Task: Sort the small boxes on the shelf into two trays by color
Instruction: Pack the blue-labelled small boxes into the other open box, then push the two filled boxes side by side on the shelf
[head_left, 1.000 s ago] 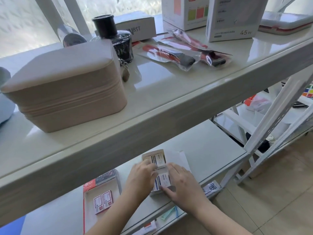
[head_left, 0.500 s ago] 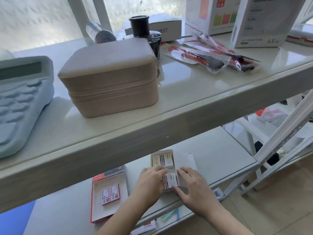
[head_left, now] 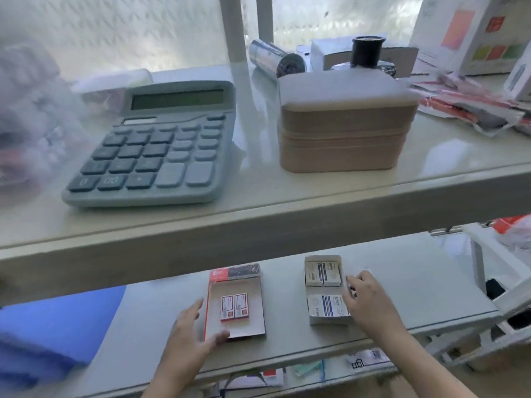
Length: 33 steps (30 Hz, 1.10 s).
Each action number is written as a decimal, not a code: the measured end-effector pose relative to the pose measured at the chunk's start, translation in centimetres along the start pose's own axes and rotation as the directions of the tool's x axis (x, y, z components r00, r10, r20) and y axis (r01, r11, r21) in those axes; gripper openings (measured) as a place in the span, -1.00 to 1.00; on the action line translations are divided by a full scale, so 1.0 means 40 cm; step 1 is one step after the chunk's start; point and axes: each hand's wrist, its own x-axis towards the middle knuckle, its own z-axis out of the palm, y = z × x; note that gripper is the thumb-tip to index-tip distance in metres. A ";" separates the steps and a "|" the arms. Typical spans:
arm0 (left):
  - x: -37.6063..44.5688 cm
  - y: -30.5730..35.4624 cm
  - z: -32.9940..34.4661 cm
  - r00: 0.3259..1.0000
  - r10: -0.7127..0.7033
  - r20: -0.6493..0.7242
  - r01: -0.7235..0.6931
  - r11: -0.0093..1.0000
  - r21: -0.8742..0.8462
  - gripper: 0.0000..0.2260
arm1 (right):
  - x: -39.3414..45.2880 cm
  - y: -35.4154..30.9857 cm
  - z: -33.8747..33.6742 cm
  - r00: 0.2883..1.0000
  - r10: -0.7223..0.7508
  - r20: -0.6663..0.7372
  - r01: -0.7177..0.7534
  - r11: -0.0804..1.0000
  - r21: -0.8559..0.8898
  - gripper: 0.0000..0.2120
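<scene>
On the lower shelf lie two shallow card trays. The red-edged tray [head_left: 253, 326] on the left holds two small red boxes [head_left: 234, 306] side by side. The white tray [head_left: 323, 258] on the right holds small blue boxes: one pair [head_left: 323, 273] at the back, another pair [head_left: 327, 307] at the front. My left hand [head_left: 191, 337] rests open at the red tray's left edge, thumb on its front corner. My right hand [head_left: 370, 304] touches the white tray's right side, fingers by the front blue boxes.
The upper shelf [head_left: 258, 219] overhangs the trays and carries a grey calculator [head_left: 155, 145], a beige zip case [head_left: 344, 124], an ink bottle [head_left: 366, 51] and packets. A blue sheet [head_left: 54, 326] lies at lower left. More items sit under the lower shelf's front edge.
My left hand has left the white tray and moved left to the red tray. My view has swung left, so the calculator is now fully in sight. My right hand stays by the white tray.
</scene>
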 end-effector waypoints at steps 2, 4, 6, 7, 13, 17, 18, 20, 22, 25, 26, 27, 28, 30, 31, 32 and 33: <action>-0.006 0.005 0.010 0.998 0.057 0.028 -0.056 0.998 -0.025 -0.27 | 0.009 0.001 0.001 1.000 -0.002 -0.003 0.002 1.000 0.010 -0.77; -0.007 0.004 0.015 0.997 0.076 0.017 -0.075 0.995 -0.069 -0.31 | 0.013 0.004 0.003 1.000 0.000 -0.010 0.000 1.000 -0.001 -0.77; -0.008 0.006 0.014 0.996 0.092 0.007 -0.090 0.991 -0.097 -0.34 | 0.012 0.002 0.007 1.000 -0.007 -0.024 0.007 1.000 -0.009 -0.77; -0.010 0.010 0.011 0.995 0.103 0.003 -0.102 0.989 -0.103 -0.36 | 0.010 0.000 0.010 0.999 -0.014 -0.033 0.014 1.000 -0.006 -0.77; -0.018 0.028 0.017 0.991 0.132 -0.002 -0.131 0.985 -0.110 -0.36 | 0.013 -0.020 0.030 0.997 -0.047 -0.054 0.046 0.999 -0.021 -0.80; -0.019 0.038 0.039 0.990 0.138 0.010 -0.136 0.985 -0.111 -0.35 | 0.014 -0.050 0.049 0.997 -0.072 -0.023 0.071 0.997 -0.033 -0.84; -0.020 0.041 0.044 0.990 0.141 0.011 -0.139 0.984 -0.107 -0.34 | 0.014 -0.058 0.053 0.997 -0.080 -0.014 0.079 0.996 -0.033 -0.84; -0.020 0.045 0.054 0.990 0.142 0.017 -0.139 0.984 -0.108 -0.32 | 0.011 -0.080 0.059 0.995 -0.101 0.001 0.101 0.994 -0.029 -0.83; -0.021 0.046 0.067 0.990 0.136 0.021 -0.133 0.986 -0.102 -0.28 | 0.005 -0.104 0.064 0.993 -0.117 0.011 0.117 0.993 -0.017 -0.80; -0.022 0.047 0.081 0.992 0.127 0.010 -0.126 0.989 -0.075 -0.25 | -0.002 -0.126 0.072 0.993 -0.114 0.015 0.115 0.993 -0.004 -0.77; -0.022 0.047 0.083 0.992 0.127 0.007 -0.126 0.990 -0.068 -0.24 | -0.004 -0.128 0.074 0.994 -0.113 0.014 0.113 0.994 -0.002 -0.77; -0.022 0.046 0.085 0.992 0.127 0.003 -0.126 0.990 -0.063 -0.24 | -0.004 -0.128 0.074 0.994 -0.113 0.014 0.113 0.994 0.002 -0.78; -0.023 0.046 0.085 0.992 0.123 0.002 -0.122 0.991 -0.055 -0.24 | -0.005 -0.125 0.074 0.993 -0.113 0.019 0.113 0.994 0.007 -0.78; -0.025 0.051 0.083 0.993 0.116 0.003 -0.116 0.992 -0.047 -0.25 | -0.004 -0.122 0.069 0.992 -0.119 0.040 0.119 0.993 0.012 -0.81; -0.025 0.051 0.084 0.993 0.122 0.004 -0.121 0.991 -0.051 -0.27 | -0.004 -0.120 0.066 0.991 -0.122 0.055 0.121 0.992 0.015 -0.84; -0.028 0.051 0.084 0.991 0.131 0.005 -0.130 0.989 -0.064 -0.31 | -0.005 -0.118 0.062 0.990 -0.128 0.065 0.127 0.992 0.015 -0.88; -0.032 0.054 0.083 0.992 0.129 0.007 -0.128 0.989 -0.079 -0.34 | -0.009 -0.115 0.056 0.988 -0.135 0.075 0.134 0.991 0.010 -0.90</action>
